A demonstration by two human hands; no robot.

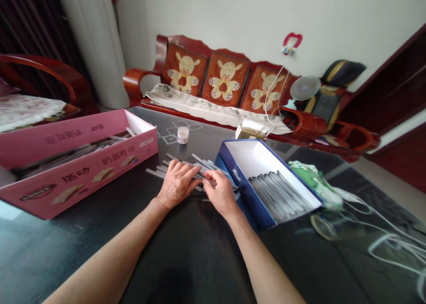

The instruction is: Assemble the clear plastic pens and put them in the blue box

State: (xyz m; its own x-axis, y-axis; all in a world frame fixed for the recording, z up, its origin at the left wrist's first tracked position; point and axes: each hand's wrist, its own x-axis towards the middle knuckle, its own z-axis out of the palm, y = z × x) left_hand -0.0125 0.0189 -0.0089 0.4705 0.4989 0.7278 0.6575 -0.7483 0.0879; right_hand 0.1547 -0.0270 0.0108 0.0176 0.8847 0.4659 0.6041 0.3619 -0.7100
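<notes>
Over the middle of the dark table, my left hand [177,184] and my right hand [220,192] come together with fingertips pinched. Between them is a thin, dark-ended stick, mostly covered by the fingers, perhaps a pen. Beneath and behind both hands lies a loose pile of slim whitish strips [155,174]. Just right of my right hand stands a blue box [234,173] with a white inside. In it lies a row of slender, dark-tipped sticks [278,195] that look like pens in clear sleeves. A small round tub [183,135] stands behind the pile.
At left sits a long pink carton [100,159] holding more strips. A green and white packet [314,182], white cables [386,242] and a clear round object [328,226] lie at right. Behind the table are a small carton [251,131], a wooden sofa [136,84] and a fan [304,88].
</notes>
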